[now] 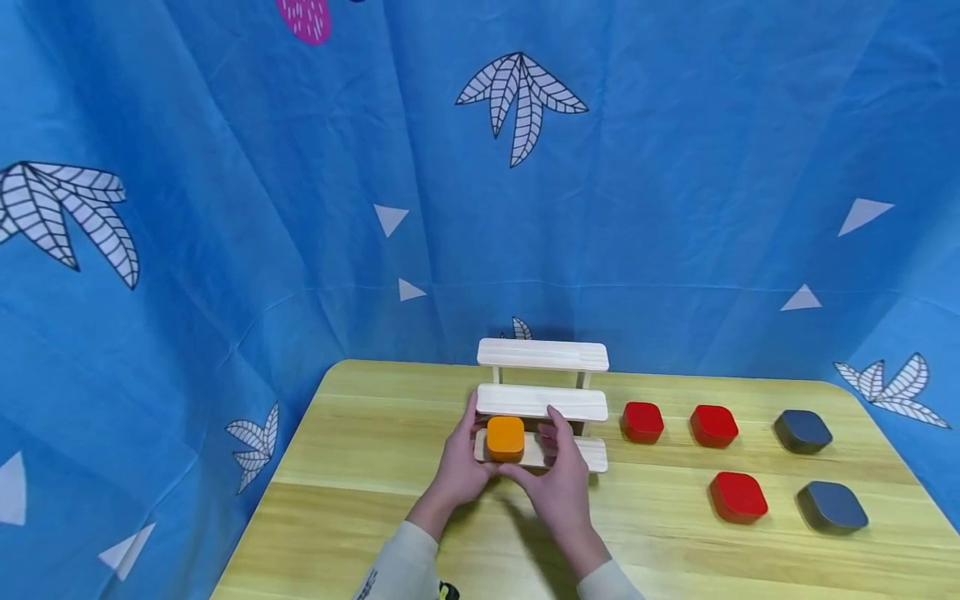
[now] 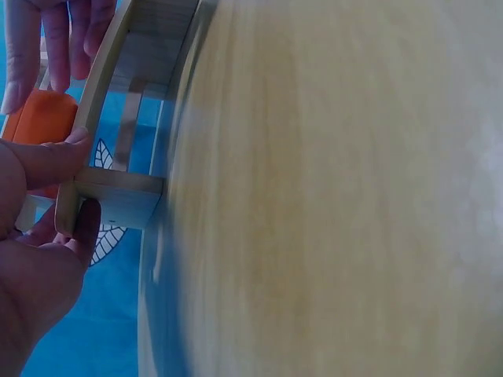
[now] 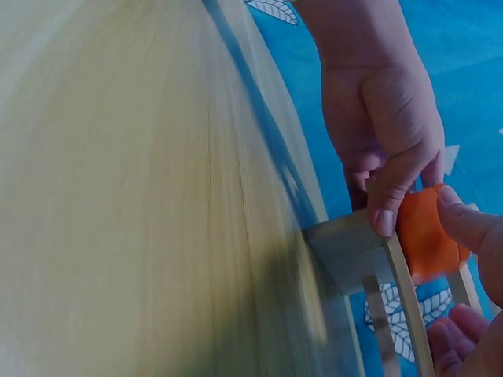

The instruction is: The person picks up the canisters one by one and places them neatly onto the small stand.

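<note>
A small three-tier wooden shelf (image 1: 542,402) stands at the back of the table. On the left part of its lowest tier sits an orange rounded-square block (image 1: 506,438). My left hand (image 1: 461,462) grips the left end of that tier, its thumb (image 2: 59,159) on the front edge and fingers behind the end. Over to the right, my right hand (image 1: 558,479) surrounds the block loosely, thumb in front and fingers apart from it. In the right wrist view the right thumb (image 3: 464,220) overlaps the orange block (image 3: 424,232); whether it touches cannot be told.
Right of the shelf lie several red rounded blocks (image 1: 715,426) and two dark blue-grey ones (image 1: 832,507). The wooden table (image 1: 360,467) ends at the back against a blue patterned cloth (image 1: 637,208), which also hangs at both sides.
</note>
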The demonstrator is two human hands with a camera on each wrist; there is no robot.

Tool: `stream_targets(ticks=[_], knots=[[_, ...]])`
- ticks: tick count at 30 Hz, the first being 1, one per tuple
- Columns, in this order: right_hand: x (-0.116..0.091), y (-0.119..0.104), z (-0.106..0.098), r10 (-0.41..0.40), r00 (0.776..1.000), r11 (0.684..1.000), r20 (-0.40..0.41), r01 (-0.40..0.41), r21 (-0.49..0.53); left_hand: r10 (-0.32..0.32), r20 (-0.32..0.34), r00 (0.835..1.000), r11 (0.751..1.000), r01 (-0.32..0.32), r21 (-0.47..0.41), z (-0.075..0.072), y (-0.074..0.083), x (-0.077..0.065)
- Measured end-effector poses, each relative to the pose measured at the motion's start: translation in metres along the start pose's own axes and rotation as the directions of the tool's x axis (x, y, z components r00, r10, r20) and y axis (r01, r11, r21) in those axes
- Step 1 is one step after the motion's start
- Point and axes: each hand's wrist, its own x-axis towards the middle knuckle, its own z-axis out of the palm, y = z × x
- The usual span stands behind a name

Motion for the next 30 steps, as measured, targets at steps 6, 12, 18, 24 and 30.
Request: stream_targets(ticks=[6, 12, 18, 24, 30], knots=[[-0.002, 0.002, -0.009, 0.016, 1.000, 1.000, -0.017, -0.016, 0.009, 0.001, 0.000, 1.000, 1.000, -0.001, -0.002, 0.000, -0.001, 0.000], [-0.003, 0.004, -0.015, 0.043, 0.998, 0.999, -0.041, -0.043, 0.000, 0.014, -0.005, 1.000, 1.000, -0.014, -0.027, 0.000, -0.003, 0.001], [-0.005, 0.007, -0.022, 0.057, 0.995, 0.998, -0.077, -0.057, 0.004, -0.005, -0.002, 1.000, 1.000, 0.005, -0.007, 0.000, -0.004, 0.001], [-0.008, 0.011, -0.028, 0.081, 0.991, 0.997, -0.102, -0.080, 0.018, -0.005, -0.005, 1.000, 1.000, 0.005, -0.013, 0.000, -0.002, 0.000], [-0.009, 0.014, -0.033, 0.103, 0.988, 0.995, -0.118, -0.101, 0.024, -0.018, -0.004, 1.000, 1.000, 0.018, -0.007, 0.000, -0.001, 0.000]])
